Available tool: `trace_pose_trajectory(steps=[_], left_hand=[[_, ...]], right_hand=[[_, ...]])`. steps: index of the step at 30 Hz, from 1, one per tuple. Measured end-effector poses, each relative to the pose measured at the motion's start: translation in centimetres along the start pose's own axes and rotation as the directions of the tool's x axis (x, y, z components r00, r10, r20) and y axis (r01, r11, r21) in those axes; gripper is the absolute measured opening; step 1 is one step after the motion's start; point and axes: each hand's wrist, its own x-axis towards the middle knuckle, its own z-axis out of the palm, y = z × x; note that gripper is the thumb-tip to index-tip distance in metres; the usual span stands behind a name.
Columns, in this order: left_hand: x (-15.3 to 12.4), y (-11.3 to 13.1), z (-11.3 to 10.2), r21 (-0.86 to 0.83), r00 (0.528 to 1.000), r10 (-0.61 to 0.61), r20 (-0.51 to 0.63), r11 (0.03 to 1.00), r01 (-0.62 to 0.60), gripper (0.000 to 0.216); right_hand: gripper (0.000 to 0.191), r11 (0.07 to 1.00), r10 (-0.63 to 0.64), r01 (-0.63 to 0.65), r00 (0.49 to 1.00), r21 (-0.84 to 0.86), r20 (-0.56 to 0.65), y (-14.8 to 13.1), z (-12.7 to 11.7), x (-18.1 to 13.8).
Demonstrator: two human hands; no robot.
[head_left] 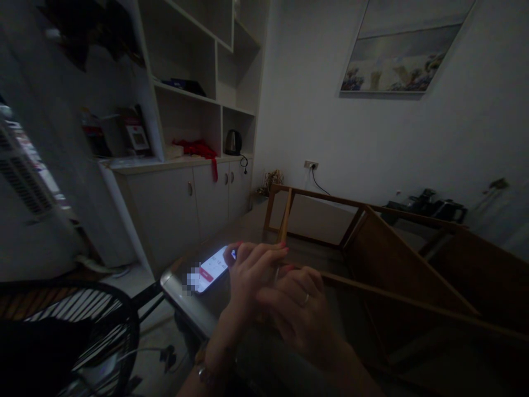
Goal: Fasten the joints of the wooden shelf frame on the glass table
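Observation:
My left hand (252, 273), with a bracelet at its wrist, reaches over the near left end of a brown wooden frame (397, 302) that lies on its side. Its fingers are bent and held together. Close against it, my right hand (300, 309), wearing a ring, is closed with curled fingers. The two hands meet around a spot near the frame's corner. Whatever they grip there is hidden by the fingers and the dim light. Just left of my left hand lies a phone (212, 269) with a lit screen, partly covered by my fingers.
The table's rounded edge (185, 300) runs along the near left. A black woven chair (132, 325) stands beside it. White cabinets (165, 215) with shelves hold a kettle (233, 142) and red cloth (198, 149). Dark appliances (448, 210) sit behind the frame by the wall.

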Motion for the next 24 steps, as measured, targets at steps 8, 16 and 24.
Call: trace_pose_trajectory(steps=[8, 16, 24], left_hand=[[0.0, -0.2, 0.3, 0.046, 0.998, 0.024, -0.050, 0.999, -0.022, 0.020], [0.0, 0.2, 0.1, 0.012, 1.000, -0.011, -0.020, 1.000, 0.011, 0.016], [0.1, 0.1, 0.5, 0.049, 0.996, 0.026, -0.084, 0.999, -0.022, 0.016]], right_hand=[[0.018, 0.987, -0.018, 0.010, 0.999, -0.160, -0.047, -0.4, 0.7, -0.5], [0.015, 0.999, -0.049, 0.045, 0.987, -0.026, -0.156, 0.2, 0.3, -0.1], [0.022, 1.000, 0.008, -0.010, 0.994, -0.015, -0.109, 0.4, -0.7, 0.1]])
